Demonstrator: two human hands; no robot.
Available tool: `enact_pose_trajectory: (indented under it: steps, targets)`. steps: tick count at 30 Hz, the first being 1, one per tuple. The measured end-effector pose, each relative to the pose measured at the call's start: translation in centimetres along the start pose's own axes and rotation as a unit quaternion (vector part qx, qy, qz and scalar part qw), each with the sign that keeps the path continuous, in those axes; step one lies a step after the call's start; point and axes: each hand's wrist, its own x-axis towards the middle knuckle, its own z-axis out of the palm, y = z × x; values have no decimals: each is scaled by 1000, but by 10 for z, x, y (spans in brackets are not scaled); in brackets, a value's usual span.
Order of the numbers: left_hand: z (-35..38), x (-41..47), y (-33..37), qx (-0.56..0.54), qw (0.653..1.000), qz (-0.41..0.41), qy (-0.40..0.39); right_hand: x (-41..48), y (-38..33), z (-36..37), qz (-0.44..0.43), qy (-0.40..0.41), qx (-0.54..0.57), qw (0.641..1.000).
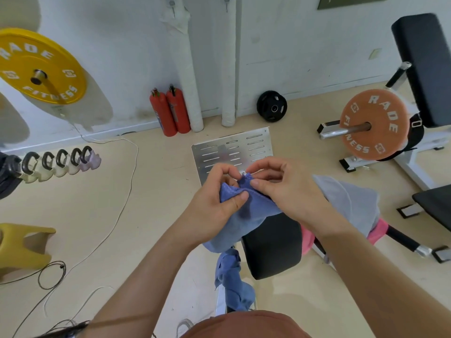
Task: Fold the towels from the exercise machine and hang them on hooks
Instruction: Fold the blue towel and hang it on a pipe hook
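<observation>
— How many towels do you count from there?

— Three for sure. One blue towel (246,211) is in my hands. One grey towel (349,198) is draped just right of the black pad (271,245), and one pink towel (377,231) shows under the grey. A blue cloth (231,281) also hangs below the pad. I cannot tell whether it is a fourth towel or the tail of the first.

— And around the room?

— Three weight plates: a yellow plate (41,67) on the left, an orange plate (373,124) on the right, and a black plate (271,106) leaning at the wall. Two red fire extinguishers (163,113) stand touching, beside two white wrapped pipes (188,69). I count five black hooks (61,159) in a row at the left edge. One slotted metal plate (231,150) lies on the floor beyond my hands.

— The hands themselves?

— Both are raised over the pad, close together. My left hand (219,198) grips a bunched fold, thumb pressed on top, fingers curled behind. My right hand (283,189) pinches the towel's upper edge between thumb and forefinger. The blue towel hangs down from both.
</observation>
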Motion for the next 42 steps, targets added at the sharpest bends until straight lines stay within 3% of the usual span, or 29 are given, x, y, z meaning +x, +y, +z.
enact_pose_trajectory:
  steps: [6, 9, 12, 19, 23, 30, 33, 37, 42]
  targets:
    - [-7, 3, 4, -71, 997, -15, -26, -2, -4, 7, 38, 3, 105, 994]
    - [-13, 3, 3, -186, 980, -52, -43, -1, -5, 10, 33, 4, 106, 994]
    - [-15, 2, 2, -226, 971, -67, -36, -1, -5, 12, 33, 13, 100, 994]
    - [-12, -1, 7, -79, 993, -17, 81, -5, -12, 16, 7, 37, 89, 995]
    - [-12, 0, 8, -1, 987, 32, 156, -5, -12, 22, -44, 57, 100, 992]
    - [-19, 6, 20, 33, 988, 26, 148, -4, -13, 19, -74, 26, 102, 992]
    - [-19, 9, 23, 39, 981, 22, 191, 2, -12, 11, -125, -3, -29, 992]
    - [-34, 9, 27, -23, 976, 24, 214, 3, -15, -19, -173, -127, -274, 938]
    - [-36, 2, 30, -49, 981, 21, 188, 2, -30, -38, -170, -217, -386, 881]
